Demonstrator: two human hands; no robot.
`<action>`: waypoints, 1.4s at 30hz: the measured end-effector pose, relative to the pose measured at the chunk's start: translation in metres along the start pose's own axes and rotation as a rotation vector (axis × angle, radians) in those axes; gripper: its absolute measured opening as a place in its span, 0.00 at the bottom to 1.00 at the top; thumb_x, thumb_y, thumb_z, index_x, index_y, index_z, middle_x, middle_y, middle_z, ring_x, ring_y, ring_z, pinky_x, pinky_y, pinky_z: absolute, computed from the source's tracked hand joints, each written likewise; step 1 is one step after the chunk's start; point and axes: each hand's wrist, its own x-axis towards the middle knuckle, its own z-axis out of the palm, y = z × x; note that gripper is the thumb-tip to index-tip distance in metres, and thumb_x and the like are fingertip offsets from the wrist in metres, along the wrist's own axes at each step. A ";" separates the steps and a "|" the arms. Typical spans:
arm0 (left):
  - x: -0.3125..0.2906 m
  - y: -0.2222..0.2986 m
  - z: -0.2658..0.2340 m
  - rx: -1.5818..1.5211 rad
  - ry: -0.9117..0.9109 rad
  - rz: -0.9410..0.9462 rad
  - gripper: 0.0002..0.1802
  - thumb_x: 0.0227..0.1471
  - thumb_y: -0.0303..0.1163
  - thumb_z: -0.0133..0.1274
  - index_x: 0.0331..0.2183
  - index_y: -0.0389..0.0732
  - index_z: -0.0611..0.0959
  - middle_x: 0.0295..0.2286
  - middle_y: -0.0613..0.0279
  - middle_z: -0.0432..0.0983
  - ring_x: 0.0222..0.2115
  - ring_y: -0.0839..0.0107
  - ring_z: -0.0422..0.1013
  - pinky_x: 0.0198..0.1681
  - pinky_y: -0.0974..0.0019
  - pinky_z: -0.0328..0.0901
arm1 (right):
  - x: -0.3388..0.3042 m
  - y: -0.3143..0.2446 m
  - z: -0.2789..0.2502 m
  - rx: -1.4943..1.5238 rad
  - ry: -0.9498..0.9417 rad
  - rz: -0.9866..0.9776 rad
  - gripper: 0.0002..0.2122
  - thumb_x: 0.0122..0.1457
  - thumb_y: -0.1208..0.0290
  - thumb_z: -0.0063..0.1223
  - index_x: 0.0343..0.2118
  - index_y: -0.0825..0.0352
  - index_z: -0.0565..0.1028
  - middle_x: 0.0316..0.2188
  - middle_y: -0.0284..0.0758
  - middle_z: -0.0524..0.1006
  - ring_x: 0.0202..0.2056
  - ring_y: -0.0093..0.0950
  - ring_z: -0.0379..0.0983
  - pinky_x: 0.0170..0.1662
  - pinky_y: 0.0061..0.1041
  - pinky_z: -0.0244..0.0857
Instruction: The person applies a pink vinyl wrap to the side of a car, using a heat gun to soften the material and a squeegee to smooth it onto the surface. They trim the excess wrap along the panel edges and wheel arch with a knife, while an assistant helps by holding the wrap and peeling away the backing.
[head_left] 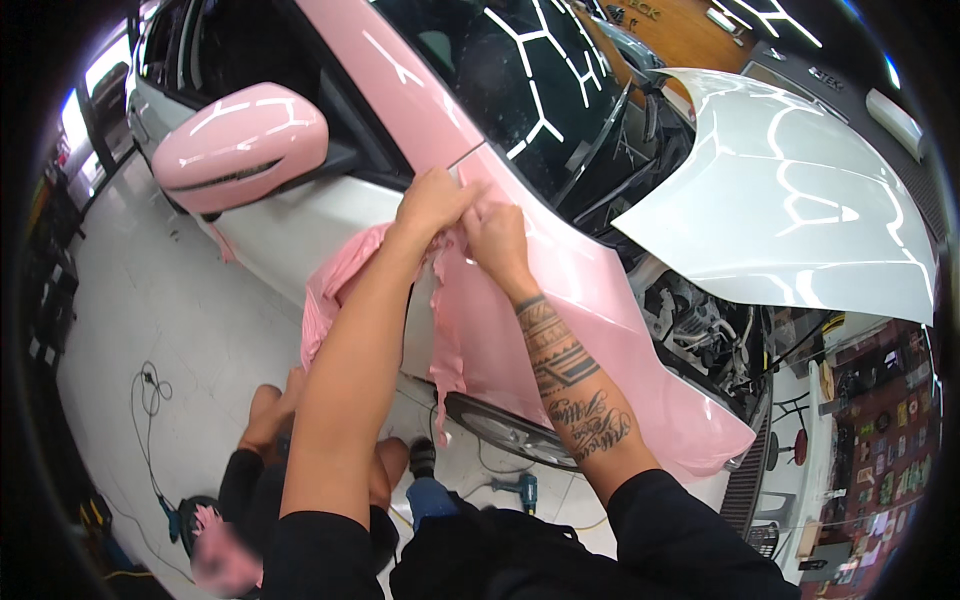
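Pink vinyl wrap film (pixel 590 300) covers the front fender (pixel 350 225) of a white car, its long axis running from the base of the windscreen pillar (pixel 400 75) down toward the car's nose at lower right. At the fender's upper rear corner, beside the door seam, the left hand (pixel 432 203) and the right hand (pixel 495 240) meet, fingers pinched shut on the film's torn edge. From there a crumpled, loose flap (pixel 345 280) hangs down the fender's side toward the wheel arch, with ragged strips trailing over the tyre (pixel 500 432). A pink-wrapped door mirror (pixel 240 145) juts out at upper left. The raised white bonnet (pixel 790 205) stands open to the right, exposing the engine bay (pixel 700 325). Below the arms another person (pixel 265 470) crouches on the pale floor (pixel 150 300), near a power tool (pixel 522 490) and a black cable (pixel 145 400).
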 end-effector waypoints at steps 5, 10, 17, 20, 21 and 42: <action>0.001 -0.002 0.006 0.111 0.026 0.185 0.18 0.49 0.35 0.47 0.21 0.29 0.80 0.22 0.35 0.73 0.27 0.42 0.73 0.33 0.48 0.67 | 0.010 -0.003 -0.044 0.058 -0.388 -0.079 0.13 0.57 0.70 0.46 0.22 0.75 0.75 0.10 0.39 0.72 0.14 0.27 0.73 0.19 0.23 0.66; -0.018 0.011 0.019 0.276 0.155 0.309 0.13 0.50 0.33 0.48 0.24 0.33 0.78 0.20 0.43 0.73 0.24 0.45 0.72 0.31 0.49 0.66 | 0.061 -0.027 -0.073 -0.304 -0.205 0.177 0.15 0.53 0.61 0.51 0.23 0.71 0.79 0.21 0.45 0.78 0.23 0.38 0.78 0.28 0.32 0.71; -0.028 0.014 0.026 0.197 0.249 0.473 0.07 0.49 0.29 0.48 0.25 0.37 0.77 0.22 0.48 0.75 0.23 0.49 0.72 0.28 0.50 0.66 | 0.079 -0.018 -0.042 -0.439 -0.263 0.212 0.19 0.53 0.55 0.50 0.21 0.70 0.79 0.16 0.40 0.77 0.24 0.37 0.77 0.32 0.34 0.70; -0.040 0.014 0.022 0.292 0.210 0.374 0.07 0.50 0.29 0.47 0.25 0.37 0.77 0.22 0.48 0.75 0.24 0.49 0.73 0.28 0.51 0.66 | 0.064 -0.018 -0.041 -0.343 -0.180 0.239 0.16 0.52 0.63 0.47 0.16 0.69 0.77 0.19 0.44 0.77 0.26 0.39 0.76 0.33 0.36 0.69; -0.042 0.016 0.020 0.314 0.222 0.389 0.08 0.50 0.29 0.46 0.24 0.37 0.76 0.23 0.49 0.75 0.24 0.50 0.73 0.28 0.52 0.67 | 0.058 -0.019 -0.041 -0.320 -0.115 0.202 0.16 0.52 0.63 0.47 0.16 0.69 0.77 0.18 0.45 0.76 0.26 0.40 0.76 0.33 0.37 0.69; -0.144 0.021 0.065 -0.718 0.233 -0.211 0.17 0.52 0.42 0.52 0.27 0.36 0.74 0.20 0.57 0.70 0.18 0.67 0.69 0.27 0.60 0.68 | -0.093 -0.003 -0.048 -0.055 0.378 0.054 0.17 0.53 0.67 0.52 0.10 0.70 0.69 0.12 0.48 0.67 0.16 0.46 0.67 0.21 0.40 0.58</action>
